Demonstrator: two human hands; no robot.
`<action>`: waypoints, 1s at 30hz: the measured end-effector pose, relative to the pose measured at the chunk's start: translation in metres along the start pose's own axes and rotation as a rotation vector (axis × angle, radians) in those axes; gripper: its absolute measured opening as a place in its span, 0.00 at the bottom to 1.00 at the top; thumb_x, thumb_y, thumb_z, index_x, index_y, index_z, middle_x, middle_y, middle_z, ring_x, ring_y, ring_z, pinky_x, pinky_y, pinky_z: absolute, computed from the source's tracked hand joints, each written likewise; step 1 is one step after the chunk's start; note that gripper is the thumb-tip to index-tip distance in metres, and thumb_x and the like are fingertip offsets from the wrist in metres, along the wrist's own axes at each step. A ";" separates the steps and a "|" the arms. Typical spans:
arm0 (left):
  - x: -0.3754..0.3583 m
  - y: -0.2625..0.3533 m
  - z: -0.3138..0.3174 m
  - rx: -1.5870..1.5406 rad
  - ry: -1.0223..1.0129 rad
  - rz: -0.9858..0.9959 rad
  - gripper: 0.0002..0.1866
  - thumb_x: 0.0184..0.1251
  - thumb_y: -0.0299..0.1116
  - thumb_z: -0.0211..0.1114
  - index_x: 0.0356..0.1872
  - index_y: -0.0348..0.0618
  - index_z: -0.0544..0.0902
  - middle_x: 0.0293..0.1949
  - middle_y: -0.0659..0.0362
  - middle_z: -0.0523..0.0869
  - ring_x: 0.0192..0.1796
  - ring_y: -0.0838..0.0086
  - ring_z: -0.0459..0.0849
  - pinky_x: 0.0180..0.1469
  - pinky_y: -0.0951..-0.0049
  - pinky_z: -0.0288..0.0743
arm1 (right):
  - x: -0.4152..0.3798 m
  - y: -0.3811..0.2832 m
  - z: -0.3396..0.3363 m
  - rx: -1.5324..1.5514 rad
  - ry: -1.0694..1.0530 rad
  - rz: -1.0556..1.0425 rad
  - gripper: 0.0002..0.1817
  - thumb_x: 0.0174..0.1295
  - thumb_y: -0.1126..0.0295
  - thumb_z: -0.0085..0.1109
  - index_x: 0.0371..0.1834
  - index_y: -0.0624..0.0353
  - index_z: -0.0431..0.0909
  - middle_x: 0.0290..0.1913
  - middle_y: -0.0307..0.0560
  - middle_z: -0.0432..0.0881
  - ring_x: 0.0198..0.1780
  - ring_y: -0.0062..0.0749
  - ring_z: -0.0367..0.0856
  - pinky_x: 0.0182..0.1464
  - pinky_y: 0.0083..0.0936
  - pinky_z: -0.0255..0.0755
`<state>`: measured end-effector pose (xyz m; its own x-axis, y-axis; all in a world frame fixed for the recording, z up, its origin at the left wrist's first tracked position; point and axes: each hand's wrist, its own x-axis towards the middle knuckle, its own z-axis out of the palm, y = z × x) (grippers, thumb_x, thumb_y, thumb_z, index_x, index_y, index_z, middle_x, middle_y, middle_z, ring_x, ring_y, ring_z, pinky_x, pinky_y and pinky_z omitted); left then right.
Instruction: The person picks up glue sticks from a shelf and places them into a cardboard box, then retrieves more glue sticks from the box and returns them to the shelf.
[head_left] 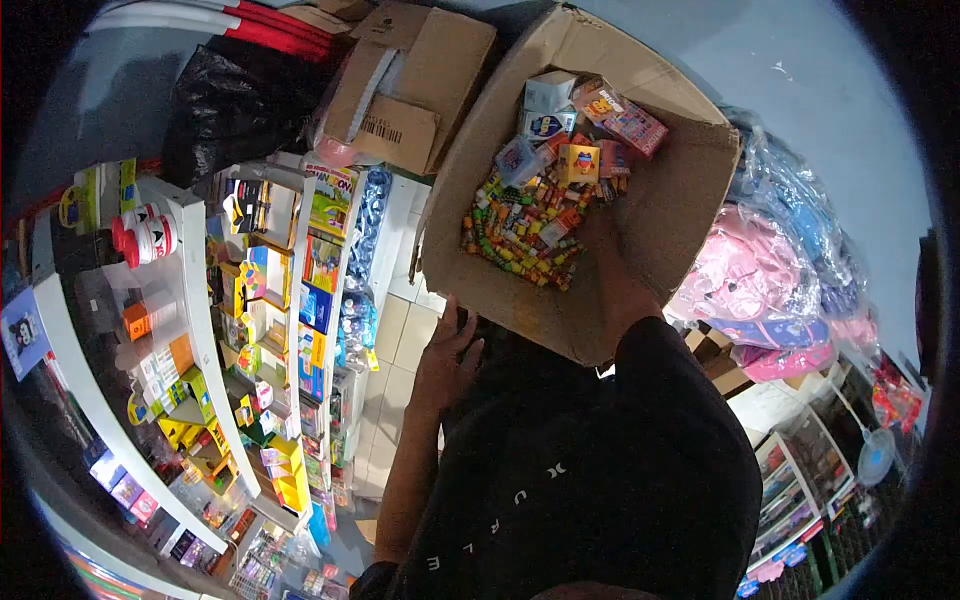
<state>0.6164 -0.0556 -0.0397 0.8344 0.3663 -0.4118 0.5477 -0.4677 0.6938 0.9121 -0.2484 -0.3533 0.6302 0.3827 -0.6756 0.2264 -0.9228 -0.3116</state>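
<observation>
A large open cardboard box [690, 180] stands in front of me. Inside lies a pile of small, colourful wrapped pieces [520, 235], too small to name for sure. Several small cartons rest on and beside the pile, among them a yellow carton [579, 165] and a pink carton [637, 128]. My right hand [600, 240] reaches down into the box at the right side of the pile; its fingers are in shadow and hard to make out. Just outside the box's near left corner is my left hand [455, 350], fingers apart, with nothing visible in it.
Shelves [215, 340] full of packaged goods run along the left. A second cardboard box [415, 90] and a black plastic bag [235, 110] sit behind them. Pink bags in clear plastic [745, 265] are at the right. Floor tiles [395, 330] show beside my left arm.
</observation>
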 end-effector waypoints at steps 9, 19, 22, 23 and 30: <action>-0.005 0.009 0.000 -0.007 0.013 -0.064 0.24 0.66 0.30 0.66 0.64 0.43 0.76 0.77 0.50 0.55 0.74 0.56 0.63 0.69 0.61 0.69 | -0.005 -0.011 0.015 0.009 0.044 0.027 0.50 0.52 0.65 0.74 0.73 0.65 0.51 0.57 0.69 0.72 0.53 0.54 0.80 0.50 0.44 0.80; -0.001 0.003 0.007 0.005 0.028 -0.012 0.24 0.66 0.29 0.65 0.64 0.45 0.76 0.77 0.47 0.55 0.75 0.55 0.62 0.69 0.60 0.69 | -0.012 -0.023 0.009 0.185 0.081 -0.024 0.36 0.60 0.80 0.60 0.72 0.51 0.60 0.64 0.61 0.68 0.56 0.53 0.78 0.53 0.43 0.79; 0.002 -0.001 0.010 -0.007 0.031 0.022 0.24 0.66 0.29 0.65 0.64 0.46 0.76 0.77 0.47 0.55 0.75 0.56 0.61 0.70 0.60 0.68 | -0.025 -0.031 -0.001 -0.076 0.093 -0.089 0.35 0.60 0.81 0.58 0.71 0.45 0.64 0.66 0.58 0.67 0.60 0.51 0.75 0.56 0.44 0.78; 0.003 0.000 0.010 -0.015 0.016 0.009 0.25 0.66 0.29 0.66 0.65 0.46 0.76 0.77 0.46 0.54 0.76 0.55 0.60 0.70 0.60 0.66 | -0.026 -0.031 -0.002 -0.143 0.117 -0.124 0.35 0.60 0.82 0.58 0.71 0.45 0.65 0.67 0.57 0.66 0.61 0.50 0.74 0.57 0.44 0.78; -0.001 0.005 0.007 0.027 0.031 0.006 0.23 0.66 0.29 0.66 0.63 0.44 0.77 0.76 0.45 0.56 0.75 0.55 0.62 0.69 0.60 0.68 | 0.025 0.024 0.042 0.692 0.048 -0.301 0.27 0.56 0.78 0.68 0.61 0.59 0.75 0.70 0.55 0.64 0.65 0.48 0.70 0.60 0.44 0.77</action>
<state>0.6188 -0.0638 -0.0404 0.8354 0.3883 -0.3890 0.5448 -0.4908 0.6799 0.9020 -0.2596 -0.4061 0.6499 0.5972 -0.4701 -0.1139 -0.5350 -0.8372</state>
